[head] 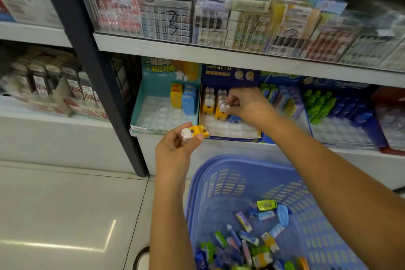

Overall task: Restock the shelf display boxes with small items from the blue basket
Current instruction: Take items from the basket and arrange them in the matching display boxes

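One blue basket (221,184), four open display boxes (140,114) on the lower shelf (a fifth, red, is cut off), two hands (175,149), one yellow-and-white item (195,132) held.

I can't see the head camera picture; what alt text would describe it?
A person's right hand sets a yellow item into a dark blue display box on a shop shelf, while the left hand holds another yellow item. A blue basket of small items sits below.

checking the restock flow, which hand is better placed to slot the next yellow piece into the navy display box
Right hand: already inside the navy display box, pinching a yellow piece at its row. Left hand holds another in front of the shelf.
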`<action>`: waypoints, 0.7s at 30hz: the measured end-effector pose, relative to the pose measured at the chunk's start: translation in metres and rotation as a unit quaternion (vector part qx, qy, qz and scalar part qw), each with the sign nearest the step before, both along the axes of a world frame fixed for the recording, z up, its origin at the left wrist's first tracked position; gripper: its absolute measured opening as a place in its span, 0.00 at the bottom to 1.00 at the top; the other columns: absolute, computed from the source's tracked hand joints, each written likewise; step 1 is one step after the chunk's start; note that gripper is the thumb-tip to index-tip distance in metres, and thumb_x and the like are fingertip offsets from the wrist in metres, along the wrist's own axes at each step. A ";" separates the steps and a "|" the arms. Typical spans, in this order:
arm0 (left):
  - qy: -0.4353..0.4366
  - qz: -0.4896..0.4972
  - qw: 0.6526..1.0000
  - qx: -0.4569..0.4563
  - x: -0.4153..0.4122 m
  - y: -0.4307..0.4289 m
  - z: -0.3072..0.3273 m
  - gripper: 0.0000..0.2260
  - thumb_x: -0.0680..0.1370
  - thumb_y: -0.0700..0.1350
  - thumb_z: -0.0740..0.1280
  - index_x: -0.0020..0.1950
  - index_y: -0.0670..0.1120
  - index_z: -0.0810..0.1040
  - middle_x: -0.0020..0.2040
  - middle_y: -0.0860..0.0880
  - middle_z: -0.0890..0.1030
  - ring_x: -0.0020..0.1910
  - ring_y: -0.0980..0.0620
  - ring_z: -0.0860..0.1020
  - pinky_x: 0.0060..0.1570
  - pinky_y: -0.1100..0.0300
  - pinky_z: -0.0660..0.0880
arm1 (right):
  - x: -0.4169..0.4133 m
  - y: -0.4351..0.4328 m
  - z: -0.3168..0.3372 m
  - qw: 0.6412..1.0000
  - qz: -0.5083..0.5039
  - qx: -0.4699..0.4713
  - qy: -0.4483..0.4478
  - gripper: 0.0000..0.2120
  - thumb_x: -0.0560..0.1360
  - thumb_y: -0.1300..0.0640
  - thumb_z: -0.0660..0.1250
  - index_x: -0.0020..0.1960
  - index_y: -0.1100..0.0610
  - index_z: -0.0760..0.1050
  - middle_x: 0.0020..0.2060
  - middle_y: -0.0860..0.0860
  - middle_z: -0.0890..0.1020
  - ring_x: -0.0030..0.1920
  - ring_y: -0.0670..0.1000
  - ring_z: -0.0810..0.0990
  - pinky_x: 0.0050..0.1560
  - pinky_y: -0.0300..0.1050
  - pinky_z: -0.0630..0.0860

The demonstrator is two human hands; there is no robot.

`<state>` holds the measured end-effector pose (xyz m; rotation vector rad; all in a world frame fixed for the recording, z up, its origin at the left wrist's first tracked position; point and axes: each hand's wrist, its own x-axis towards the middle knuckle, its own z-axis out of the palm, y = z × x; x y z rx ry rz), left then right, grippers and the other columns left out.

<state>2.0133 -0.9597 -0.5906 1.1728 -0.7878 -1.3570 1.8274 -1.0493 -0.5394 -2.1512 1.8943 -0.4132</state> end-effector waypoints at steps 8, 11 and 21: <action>0.027 -0.061 0.997 -0.035 0.003 0.003 -0.004 0.15 0.76 0.35 0.68 0.59 0.50 0.78 0.48 0.45 0.82 0.46 0.52 0.82 0.45 0.64 0.79 | 0.001 -0.006 0.002 0.997 0.020 0.006 0.081 0.12 0.72 0.57 0.72 0.54 0.58 0.78 0.53 0.54 0.81 0.54 0.53 0.78 0.48 0.39 0.68; 0.013 -0.037 0.999 -0.021 -0.003 0.000 -0.001 0.15 0.73 0.35 0.71 0.59 0.43 0.78 0.46 0.45 0.84 0.43 0.54 0.83 0.42 0.65 0.79 | -0.001 -0.002 -0.006 0.996 0.029 -0.018 0.087 0.13 0.72 0.57 0.71 0.55 0.61 0.78 0.55 0.57 0.76 0.57 0.55 0.73 0.50 0.42 0.66; -0.163 -0.004 0.981 -0.104 -0.022 -0.007 0.013 0.14 0.71 0.40 0.75 0.52 0.49 0.76 0.44 0.52 0.82 0.41 0.60 0.81 0.40 0.71 0.77 | 0.017 0.045 0.023 0.977 0.166 0.085 -0.103 0.17 0.76 0.51 0.65 0.64 0.42 0.72 0.49 0.39 0.79 0.46 0.38 0.78 0.43 0.29 0.72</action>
